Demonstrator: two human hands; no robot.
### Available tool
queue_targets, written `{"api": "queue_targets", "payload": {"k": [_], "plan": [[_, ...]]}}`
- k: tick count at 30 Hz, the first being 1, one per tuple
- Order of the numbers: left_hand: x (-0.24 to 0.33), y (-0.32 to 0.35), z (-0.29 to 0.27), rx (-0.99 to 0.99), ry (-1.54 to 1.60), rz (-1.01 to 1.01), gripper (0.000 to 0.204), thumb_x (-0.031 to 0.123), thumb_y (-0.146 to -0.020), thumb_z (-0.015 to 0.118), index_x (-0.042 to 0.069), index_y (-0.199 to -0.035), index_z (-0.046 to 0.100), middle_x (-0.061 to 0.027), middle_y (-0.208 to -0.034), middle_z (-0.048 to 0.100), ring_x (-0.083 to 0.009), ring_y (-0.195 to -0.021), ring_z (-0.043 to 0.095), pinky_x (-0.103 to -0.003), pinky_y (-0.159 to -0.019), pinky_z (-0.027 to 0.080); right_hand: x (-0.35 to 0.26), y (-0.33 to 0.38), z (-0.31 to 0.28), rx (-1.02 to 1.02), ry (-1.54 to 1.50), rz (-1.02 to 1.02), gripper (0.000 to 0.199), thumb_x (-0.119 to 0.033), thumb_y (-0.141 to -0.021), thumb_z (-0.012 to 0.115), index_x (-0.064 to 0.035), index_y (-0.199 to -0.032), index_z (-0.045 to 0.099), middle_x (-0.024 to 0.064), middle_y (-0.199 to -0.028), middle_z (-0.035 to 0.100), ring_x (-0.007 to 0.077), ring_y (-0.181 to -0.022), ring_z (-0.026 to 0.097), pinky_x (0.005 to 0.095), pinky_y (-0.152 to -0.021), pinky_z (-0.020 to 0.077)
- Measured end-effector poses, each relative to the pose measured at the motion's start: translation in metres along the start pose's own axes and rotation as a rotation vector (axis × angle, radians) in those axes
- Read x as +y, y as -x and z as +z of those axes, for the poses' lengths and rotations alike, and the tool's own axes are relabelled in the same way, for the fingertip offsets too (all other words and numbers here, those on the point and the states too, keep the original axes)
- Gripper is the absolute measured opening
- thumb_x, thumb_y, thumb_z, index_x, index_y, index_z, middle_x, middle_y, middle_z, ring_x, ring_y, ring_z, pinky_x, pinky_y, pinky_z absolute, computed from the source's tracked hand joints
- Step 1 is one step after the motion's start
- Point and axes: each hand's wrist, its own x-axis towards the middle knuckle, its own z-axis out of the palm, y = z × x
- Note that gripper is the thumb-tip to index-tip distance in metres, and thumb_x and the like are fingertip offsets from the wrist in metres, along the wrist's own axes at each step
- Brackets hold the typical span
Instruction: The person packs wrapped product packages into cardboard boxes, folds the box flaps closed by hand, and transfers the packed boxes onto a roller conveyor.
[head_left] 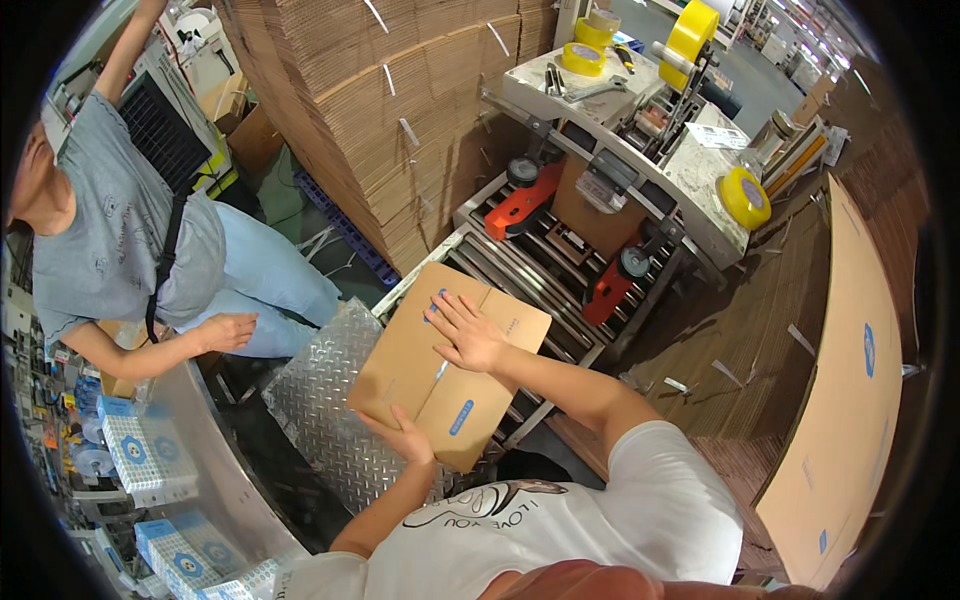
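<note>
A closed brown cardboard box (405,350) with small blue printed marks lies tilted before me, between a diamond-plate metal surface and a roller conveyor. My right hand (470,338) rests flat on its top near the middle seam, fingers spread. At the box's near left corner, my left hand (405,438) holds the edge, its thumb up against the side and the other fingers partly hidden by the box. Beyond the box, the conveyor (480,268) runs into a taping machine with orange-red side guides (525,200) and dark wheels.
Stacks of flattened cartons (390,110) stand ahead, and more (740,340) to the right. Yellow tape rolls (583,59) and a wrench (597,89) lie on the machine (530,75). At left, a co-worker (140,220) stands near a metal table (215,440) with blue-and-white boxes (150,455).
</note>
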Motion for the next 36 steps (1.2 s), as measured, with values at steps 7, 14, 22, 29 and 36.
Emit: {"api": "queue_targets", "payload": {"k": [7,14,22,29,36], "plan": [[0.005,-0.019,0.072,-0.119,0.100,0.022,0.074,0.017,-0.095,0.057,-0.002,-0.150,0.011,-0.0240,-0.154,0.018,-0.0333,-0.142,0.022,-0.040,-0.115,0.020,0.070,0.010,-0.031,0.050,0.042,0.082,0.062,-0.042,-0.094,0.047,-0.0130,-0.147,0.033,0.0211,-0.153,0.025,0.0362,-0.144,0.018,0.0483,-0.117,0.0139],[0.057,-0.022,0.168,-0.183,0.203,0.082,0.076,0.018,-0.094,0.059,-0.003,-0.150,0.012,-0.0268,-0.153,0.020,-0.0367,-0.142,0.024,-0.042,-0.115,0.021,0.154,0.009,-0.073,0.053,0.142,0.180,0.059,-0.036,-0.091,0.048,-0.0154,-0.145,0.037,0.0205,-0.153,0.026,0.0357,-0.143,0.022,0.0500,-0.116,0.0170],[0.083,-0.026,0.235,-0.200,0.194,0.185,0.081,0.016,-0.090,0.063,-0.001,-0.150,0.011,-0.0310,-0.146,0.027,-0.0444,-0.134,0.032,-0.047,-0.110,0.029,0.203,0.017,-0.083,0.186,0.251,0.294,0.058,-0.032,-0.092,0.047,-0.0082,-0.144,0.038,0.0188,-0.151,0.031,0.0352,-0.141,0.026,0.0495,-0.115,0.0183],[0.061,-0.052,0.231,-0.460,0.145,0.063,0.085,0.021,-0.092,0.058,-0.004,-0.149,0.000,-0.0293,-0.154,0.006,-0.0403,-0.144,0.011,-0.043,-0.118,0.015,0.114,-0.004,-0.032,0.174,0.228,0.308,0.061,-0.035,-0.093,0.044,-0.0042,-0.145,0.034,0.0200,-0.152,0.029,0.0359,-0.143,0.022,0.0474,-0.117,0.0161],[0.081,-0.033,0.183,-1.213,0.441,-0.503,0.092,0.067,-0.093,0.032,0.011,-0.151,-0.013,-0.0108,-0.158,-0.016,-0.0243,-0.147,-0.010,-0.053,-0.116,0.005,0.107,0.010,-0.028,0.086,0.171,0.332,0.066,-0.037,-0.094,0.042,-0.0036,-0.148,0.027,0.0185,-0.155,0.023,0.0342,-0.145,0.017,0.0462,-0.118,0.0115]]}}
